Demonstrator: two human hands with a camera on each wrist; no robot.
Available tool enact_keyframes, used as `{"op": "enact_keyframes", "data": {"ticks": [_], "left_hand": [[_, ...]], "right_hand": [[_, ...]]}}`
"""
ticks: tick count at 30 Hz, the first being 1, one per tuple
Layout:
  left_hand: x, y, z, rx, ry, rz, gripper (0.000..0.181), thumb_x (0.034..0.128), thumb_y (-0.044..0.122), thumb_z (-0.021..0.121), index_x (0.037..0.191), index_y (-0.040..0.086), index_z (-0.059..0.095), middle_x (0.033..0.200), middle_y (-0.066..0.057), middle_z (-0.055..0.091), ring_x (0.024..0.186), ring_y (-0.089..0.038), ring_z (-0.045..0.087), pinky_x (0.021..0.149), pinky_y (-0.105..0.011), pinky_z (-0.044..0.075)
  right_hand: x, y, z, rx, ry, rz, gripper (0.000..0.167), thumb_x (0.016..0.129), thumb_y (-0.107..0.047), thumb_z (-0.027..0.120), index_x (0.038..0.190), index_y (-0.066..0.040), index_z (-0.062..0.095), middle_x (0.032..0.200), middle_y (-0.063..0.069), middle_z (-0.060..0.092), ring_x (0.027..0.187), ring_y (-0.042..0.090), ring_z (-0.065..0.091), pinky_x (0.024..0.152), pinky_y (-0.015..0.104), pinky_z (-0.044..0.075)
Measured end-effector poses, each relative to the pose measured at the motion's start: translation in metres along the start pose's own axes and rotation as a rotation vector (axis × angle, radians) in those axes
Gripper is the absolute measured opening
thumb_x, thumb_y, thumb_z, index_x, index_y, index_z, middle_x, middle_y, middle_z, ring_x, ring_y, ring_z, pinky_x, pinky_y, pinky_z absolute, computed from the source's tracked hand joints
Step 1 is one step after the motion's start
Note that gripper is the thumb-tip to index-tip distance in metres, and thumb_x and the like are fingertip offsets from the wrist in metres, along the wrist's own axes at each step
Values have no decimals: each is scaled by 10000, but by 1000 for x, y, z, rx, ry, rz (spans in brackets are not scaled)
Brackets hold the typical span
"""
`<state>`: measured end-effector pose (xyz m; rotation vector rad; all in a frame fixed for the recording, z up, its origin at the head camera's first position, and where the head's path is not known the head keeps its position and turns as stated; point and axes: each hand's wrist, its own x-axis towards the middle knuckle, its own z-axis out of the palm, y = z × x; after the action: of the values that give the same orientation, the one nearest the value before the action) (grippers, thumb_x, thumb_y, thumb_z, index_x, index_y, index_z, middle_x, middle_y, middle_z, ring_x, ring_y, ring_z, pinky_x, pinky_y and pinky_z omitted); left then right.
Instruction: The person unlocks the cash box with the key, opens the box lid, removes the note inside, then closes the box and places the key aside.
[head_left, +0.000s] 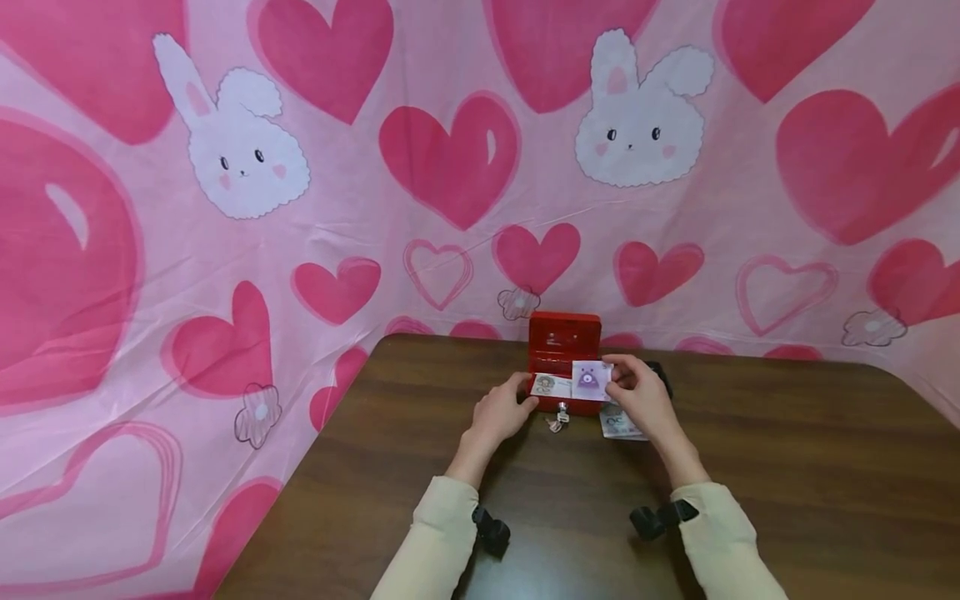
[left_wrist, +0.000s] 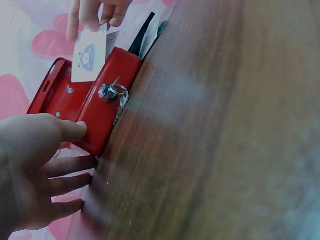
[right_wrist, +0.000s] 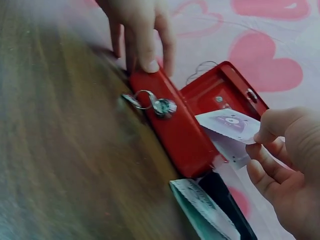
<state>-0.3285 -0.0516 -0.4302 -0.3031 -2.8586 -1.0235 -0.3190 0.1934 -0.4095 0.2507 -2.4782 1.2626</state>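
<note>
Pinching card point(head_left: 590, 381), right grip point(head_left: 643, 396), red box point(head_left: 551, 362) partly hidden

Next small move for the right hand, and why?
Probably lower the purple cartoon card into the red cash box. The right hand pinches the card by its edge over the box, the lid stands open, and the left hand touches the box's left end, likely enough to steady it.

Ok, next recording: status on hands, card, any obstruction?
Right hand pinches purple-printed card at red box. Left hand touches box's left end. Lid raised; nothing visibly blocking card.
</note>
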Motion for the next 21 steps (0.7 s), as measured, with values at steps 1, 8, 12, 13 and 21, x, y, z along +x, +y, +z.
{"op": "enact_keyframes", "data": {"ticks": [1,8,12,13,21], "left_hand": [[0,0,0,-2,-2,-1,483,960,353,630,1416,232,528,1389,-39,619,1234,-272,609,1005,-549,468],[-1,-1,-1,-6,3,7,485,955,350,637,1412,225,532,1380,-42,625,1228,-271,610,1000,-552,468],[-1,-1,-1,-4,2,7,489,955,353,635,1416,229,527,1383,-41,623,1229,-271,609,1004,-554,466],[-1,0,-1,-6,1,5,490,956,354,634,1417,228,526,1385,-42,621,1232,-272,607,1007,-556,465],[-1,1,-1,-19,-5,1,495,957,348,635,1421,220,521,1394,-46,614,1243,-267,599,1022,-562,455]], "right_hand": [[0,1,-2,2,-6,-2,379,889,-16,635,1266,-35,618,989,147,579,846,226,556,731,116,447],[2,4,-16,32,7,-17,388,879,10,631,1267,-6,613,958,148,559,786,159,542,671,137,453],[2,5,-23,53,13,-15,389,878,28,620,1266,16,609,975,169,557,771,112,537,666,131,458],[1,5,-25,53,10,-13,390,879,25,617,1269,23,605,987,180,558,773,107,538,665,132,460],[-2,7,-42,62,-18,10,412,892,8,628,1301,40,584,1062,238,600,761,78,575,644,160,493]]}}
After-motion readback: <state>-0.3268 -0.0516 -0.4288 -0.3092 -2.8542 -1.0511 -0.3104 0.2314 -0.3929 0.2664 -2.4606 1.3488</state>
